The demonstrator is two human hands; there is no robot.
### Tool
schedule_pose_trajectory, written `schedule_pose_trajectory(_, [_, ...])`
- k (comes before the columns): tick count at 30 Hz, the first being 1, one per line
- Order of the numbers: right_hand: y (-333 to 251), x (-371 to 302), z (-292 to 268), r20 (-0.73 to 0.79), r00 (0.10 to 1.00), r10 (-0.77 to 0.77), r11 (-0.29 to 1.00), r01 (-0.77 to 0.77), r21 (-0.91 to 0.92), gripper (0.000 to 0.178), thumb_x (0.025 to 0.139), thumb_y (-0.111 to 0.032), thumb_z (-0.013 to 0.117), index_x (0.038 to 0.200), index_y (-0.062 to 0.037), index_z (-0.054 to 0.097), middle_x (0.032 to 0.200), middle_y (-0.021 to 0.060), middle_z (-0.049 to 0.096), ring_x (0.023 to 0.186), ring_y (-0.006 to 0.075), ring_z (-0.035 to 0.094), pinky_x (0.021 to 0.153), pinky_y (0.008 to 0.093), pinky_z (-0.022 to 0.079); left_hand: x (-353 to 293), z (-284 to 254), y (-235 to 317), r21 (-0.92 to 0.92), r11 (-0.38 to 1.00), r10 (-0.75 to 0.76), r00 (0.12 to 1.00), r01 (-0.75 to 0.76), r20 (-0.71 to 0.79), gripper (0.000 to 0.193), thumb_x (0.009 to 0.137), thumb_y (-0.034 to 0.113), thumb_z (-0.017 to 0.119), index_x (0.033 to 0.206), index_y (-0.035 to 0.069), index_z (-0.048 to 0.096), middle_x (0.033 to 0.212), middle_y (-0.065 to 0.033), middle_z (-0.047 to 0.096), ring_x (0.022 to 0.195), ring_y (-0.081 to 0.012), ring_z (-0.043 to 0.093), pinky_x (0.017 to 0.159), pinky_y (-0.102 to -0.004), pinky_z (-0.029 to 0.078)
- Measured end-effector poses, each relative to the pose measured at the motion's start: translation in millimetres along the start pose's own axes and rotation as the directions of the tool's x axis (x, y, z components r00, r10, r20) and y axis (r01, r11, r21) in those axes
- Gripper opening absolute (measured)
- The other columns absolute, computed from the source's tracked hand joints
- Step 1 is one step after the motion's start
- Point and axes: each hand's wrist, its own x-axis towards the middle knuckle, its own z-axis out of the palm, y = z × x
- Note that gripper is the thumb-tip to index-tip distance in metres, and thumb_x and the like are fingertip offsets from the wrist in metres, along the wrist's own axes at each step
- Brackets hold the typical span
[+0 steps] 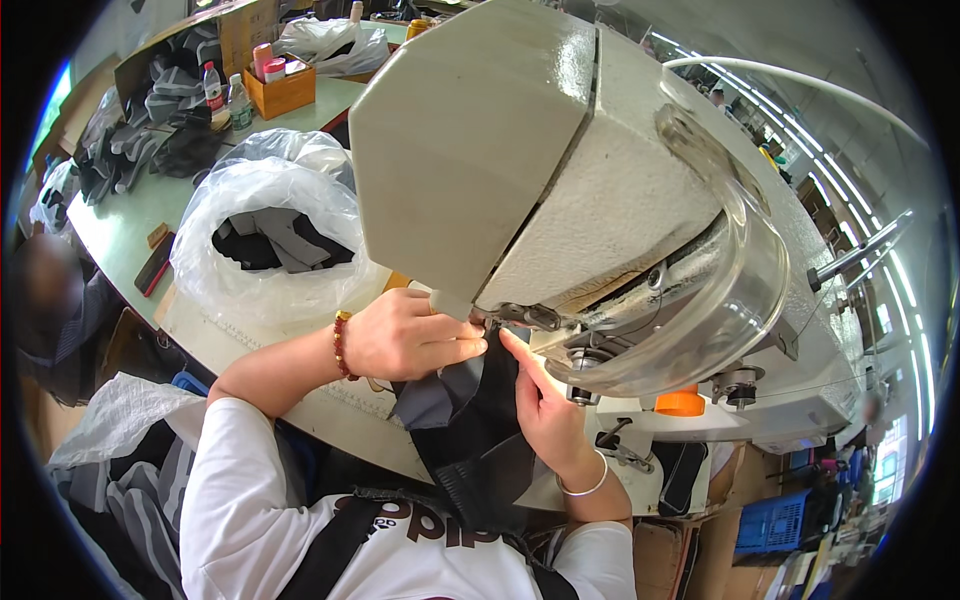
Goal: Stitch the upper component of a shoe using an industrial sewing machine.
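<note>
The left hand (400, 336), fingers curled, pinches the black-and-grey fabric piece (478, 415) beneath the sewing machine head (470, 150); the right hand (552, 418), partly open, touches the fabric's right edge, grip indeterminable.

The fabric (480, 425) was black and grey, the sewing machine (470, 140) off-white, the beaded bracelet (341, 345) red and gold, the tabletop (115, 235) pale green, the piled cloth (150, 510) grey-striped.

Beige machine table (215, 335): off-white metal sewing machine (470, 140), bulging translucent plastic bag (205, 220). Pale green table (110, 225): orange-brown wooden box (283, 98), two plastic bottles (239, 105), dark oblong case (155, 264).
</note>
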Motion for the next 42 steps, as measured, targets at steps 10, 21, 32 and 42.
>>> schedule_pose_trajectory(10, [1, 21, -9, -0.058, 0.992, -0.11, 0.989, 0.104, -0.109, 0.037, 0.096, 0.011, 0.059, 0.127, -0.0021, 0.075, 0.112, 0.0134, 0.078, 0.098, 0.0255, 0.074, 0.09, 0.0363, 0.056, 0, 10, -2, -0.072, 0.995, -0.078, 0.995, 0.073, -0.06, 0.037, 0.073, 0.006, 0.075, 0.109, 0.006, 0.08, 0.099, -0.0039, 0.072, 0.085, -0.0207, 0.071, 0.068, -0.0329, 0.059])
schedule_pose_trajectory(21, [23, 26, -2, -0.101, 0.986, -0.129, 0.992, 0.128, -0.018, 0.023, 0.099, 0.001, 0.065, 0.121, 0.0006, 0.072, 0.107, 0.0128, 0.076, 0.087, 0.0263, 0.069, 0.08, 0.0376, 0.055, 14, -2, 3, -0.019, 0.995, -0.102, 0.995, 0.102, -0.018, 0.03, 0.074, 0.003, 0.078, 0.103, 0.007, 0.078, 0.091, -0.0031, 0.07, 0.078, -0.0211, 0.069, 0.065, -0.0354, 0.057])
schedule_pose_trajectory(32, [-67, 16, -37, -0.058, 0.903, -0.425, 0.899, 0.413, -0.149, 0.065, 0.083, -0.035, 0.085, 0.137, -0.0054, 0.066, 0.12, 0.0126, 0.059, 0.093, 0.0314, 0.06, 0.081, 0.0415, 0.047, 3, -28, 24, -0.085, 0.919, -0.352, 0.896, 0.386, 0.271, 0.037, 0.074, 0.013, 0.083, 0.108, 0.007, 0.069, 0.097, -0.0082, 0.068, 0.086, -0.0311, 0.069, 0.069, -0.0412, 0.057])
schedule_pose_trajectory(42, [-80, 39, -38, 0.083, 0.941, -0.328, 0.923, 0.301, 0.238, 0.071, 0.086, -0.017, 0.084, 0.147, -0.0014, 0.052, 0.121, 0.0167, 0.066, 0.107, 0.0336, 0.063, 0.097, 0.0444, 0.049, -32, -41, 12, -0.616, -0.35, -0.18, 0.595, 0.706, 0.784, 0.049, 0.114, 0.041, 0.048, 0.122, -0.002, 0.068, 0.088, -0.0085, 0.074, 0.084, -0.0152, 0.073, 0.081, -0.0303, 0.057])
